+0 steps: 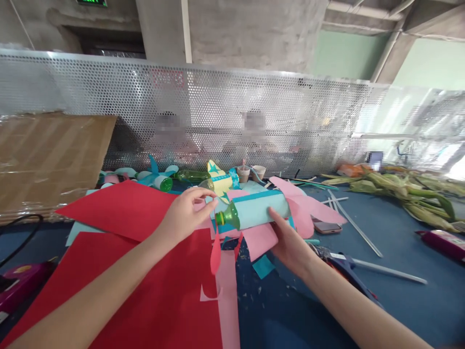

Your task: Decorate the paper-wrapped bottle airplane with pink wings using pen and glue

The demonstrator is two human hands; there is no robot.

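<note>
My right hand (pixel 290 242) grips a plastic bottle (pixel 261 208) wrapped in light blue paper, with green neck and cap pointing left. Pink paper wings (pixel 259 240) and tail pieces (pixel 305 206) stick out from it, so it looks like a toy plane. My left hand (pixel 191 211) is closed in a pinch beside the cap. From its fingertips a thin red paper blade (pixel 215 257) hangs down in front of the cap; its upper end is partly hidden by the fingers. Beneath lie red paper sheets (pixel 156 291) and a teal paper scrap (pixel 263 266).
Behind stand a yellow bottle plane (pixel 220 182), a blue one (pixel 156 179) and paper cups (pixel 243 173). A glue gun (pixel 348 269), a phone (pixel 327 226), glue sticks (pixel 356 223), corn husks (pixel 417 191) and purple bottles (pixel 443 245) lie around. A perforated metal screen (pixel 218 111) closes the back.
</note>
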